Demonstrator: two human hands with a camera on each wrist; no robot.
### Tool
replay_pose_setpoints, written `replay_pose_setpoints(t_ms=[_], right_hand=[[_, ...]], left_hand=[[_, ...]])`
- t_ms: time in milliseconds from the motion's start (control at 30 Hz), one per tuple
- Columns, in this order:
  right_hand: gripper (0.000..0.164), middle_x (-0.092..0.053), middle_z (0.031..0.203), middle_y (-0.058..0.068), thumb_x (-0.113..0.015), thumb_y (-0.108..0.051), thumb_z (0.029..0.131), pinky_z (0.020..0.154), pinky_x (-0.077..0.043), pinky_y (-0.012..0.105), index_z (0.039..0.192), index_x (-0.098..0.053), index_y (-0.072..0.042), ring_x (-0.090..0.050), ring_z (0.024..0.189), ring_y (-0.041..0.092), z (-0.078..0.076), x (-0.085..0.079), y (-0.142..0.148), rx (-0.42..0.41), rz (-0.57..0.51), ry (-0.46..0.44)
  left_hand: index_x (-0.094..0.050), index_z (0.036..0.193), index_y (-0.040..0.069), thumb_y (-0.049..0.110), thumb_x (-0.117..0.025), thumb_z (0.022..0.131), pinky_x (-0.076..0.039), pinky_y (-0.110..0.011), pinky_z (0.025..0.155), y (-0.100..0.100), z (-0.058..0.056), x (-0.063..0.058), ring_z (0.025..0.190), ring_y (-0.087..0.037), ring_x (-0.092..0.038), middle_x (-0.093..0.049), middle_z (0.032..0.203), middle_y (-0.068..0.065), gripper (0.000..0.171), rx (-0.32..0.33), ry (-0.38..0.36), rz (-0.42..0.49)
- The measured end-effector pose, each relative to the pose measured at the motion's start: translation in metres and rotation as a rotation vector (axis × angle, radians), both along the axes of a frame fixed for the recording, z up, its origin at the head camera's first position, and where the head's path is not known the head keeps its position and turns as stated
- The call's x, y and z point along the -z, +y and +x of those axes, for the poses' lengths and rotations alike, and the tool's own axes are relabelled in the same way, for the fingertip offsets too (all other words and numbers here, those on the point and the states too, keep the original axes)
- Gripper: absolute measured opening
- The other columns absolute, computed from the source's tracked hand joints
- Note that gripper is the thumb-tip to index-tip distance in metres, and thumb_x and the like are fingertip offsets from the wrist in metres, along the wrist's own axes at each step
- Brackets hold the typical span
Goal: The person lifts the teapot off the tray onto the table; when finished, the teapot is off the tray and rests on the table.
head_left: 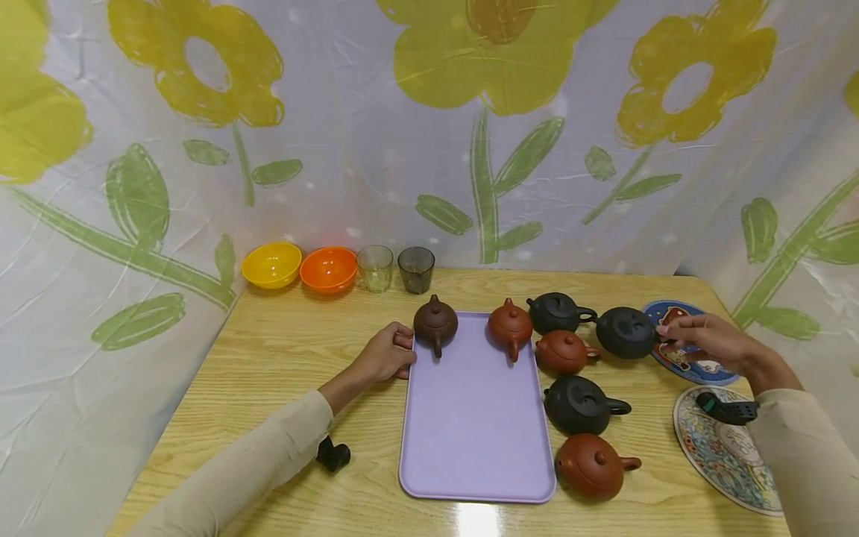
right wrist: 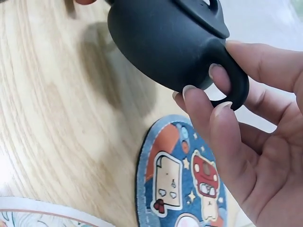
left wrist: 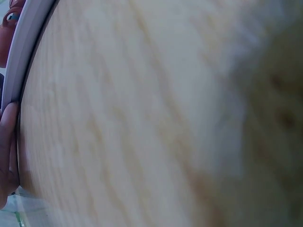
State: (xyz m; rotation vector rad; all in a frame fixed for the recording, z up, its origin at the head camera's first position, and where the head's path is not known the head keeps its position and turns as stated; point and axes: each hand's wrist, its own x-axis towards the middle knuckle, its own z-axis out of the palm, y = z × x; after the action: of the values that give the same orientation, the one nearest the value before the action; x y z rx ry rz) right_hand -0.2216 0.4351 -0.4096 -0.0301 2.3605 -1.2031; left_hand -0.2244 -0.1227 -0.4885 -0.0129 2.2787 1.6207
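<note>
My right hand (head_left: 714, 343) grips a black teapot (head_left: 627, 333) by its handle, thumb on top and fingers through and under the loop. In the right wrist view the teapot (right wrist: 161, 40) hangs tilted, with its shadow on the wood below. At the left edge of a lilac tray (head_left: 476, 432), my left hand (head_left: 385, 354) holds the rim with bent fingers; the left wrist view catches only some fingers (left wrist: 7, 151) against it. On the tray's far end stand a dark brown teapot (head_left: 435, 325) and a red-brown teapot (head_left: 508, 330).
Along the tray's right side stand two black teapots (head_left: 555, 312) (head_left: 576, 405) and two red-brown teapots (head_left: 560, 353) (head_left: 590, 468). Round mats, blue (head_left: 714, 373) and patterned (head_left: 694, 429), lie at right. Yellow bowl (head_left: 271, 266), orange bowl (head_left: 329, 271) and two glasses (head_left: 375, 268) (head_left: 417, 271) line the back.
</note>
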Motion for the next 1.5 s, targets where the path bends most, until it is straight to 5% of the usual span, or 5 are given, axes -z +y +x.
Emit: replay_pose_setpoints(t_ms=[333, 633, 1033, 1500], right_hand=[[0.036, -0.072, 0.101, 0.003, -0.05, -0.032, 0.106, 0.097, -0.055, 0.05, 0.117, -0.066, -0.002, -0.07, 0.099, 0.014, -0.007, 0.017, -0.001, 0.005, 0.009, -0.022], [0.033, -0.068, 0.101, 0.002, -0.05, -0.033, 0.106, 0.087, -0.059, 0.03, 0.113, -0.067, -0.006, -0.07, 0.098, 0.013, -0.009, 0.022, -0.003, 0.031, -0.029, -0.062], [0.057, -0.066, 0.106, 0.006, -0.049, -0.036, 0.106, 0.089, -0.06, 0.034, 0.137, -0.05, 0.011, -0.071, 0.097, 0.01, -0.005, 0.028, -0.006, 0.051, 0.018, -0.032], [0.06, -0.064, 0.113, 0.008, -0.047, -0.041, 0.106, 0.083, -0.06, 0.032, 0.14, -0.049, 0.009, -0.068, 0.094, 0.011, 0.005, 0.034, -0.004, 0.077, 0.043, 0.016]], left_hand=[[-0.053, 0.126, 0.001, -0.002, -0.065, 0.086, -0.062, -0.034, 0.059, -0.001, -0.001, 0.003, 0.075, -0.019, -0.062, -0.056, 0.111, -0.014, 0.042, -0.013, 0.003, 0.0], [-0.052, 0.126, 0.0, -0.003, -0.065, 0.085, -0.062, -0.034, 0.059, -0.001, -0.001, 0.002, 0.079, -0.018, -0.062, -0.055, 0.111, -0.015, 0.043, -0.003, 0.012, 0.004], [-0.052, 0.126, 0.001, -0.003, -0.065, 0.085, -0.062, -0.034, 0.058, 0.0, -0.001, 0.003, 0.077, -0.018, -0.062, -0.056, 0.112, -0.015, 0.043, -0.008, 0.003, 0.008], [-0.052, 0.126, 0.0, -0.003, -0.065, 0.085, -0.06, -0.031, 0.056, 0.0, -0.001, 0.002, 0.072, -0.018, -0.06, -0.055, 0.111, -0.015, 0.043, -0.005, 0.003, 0.008]])
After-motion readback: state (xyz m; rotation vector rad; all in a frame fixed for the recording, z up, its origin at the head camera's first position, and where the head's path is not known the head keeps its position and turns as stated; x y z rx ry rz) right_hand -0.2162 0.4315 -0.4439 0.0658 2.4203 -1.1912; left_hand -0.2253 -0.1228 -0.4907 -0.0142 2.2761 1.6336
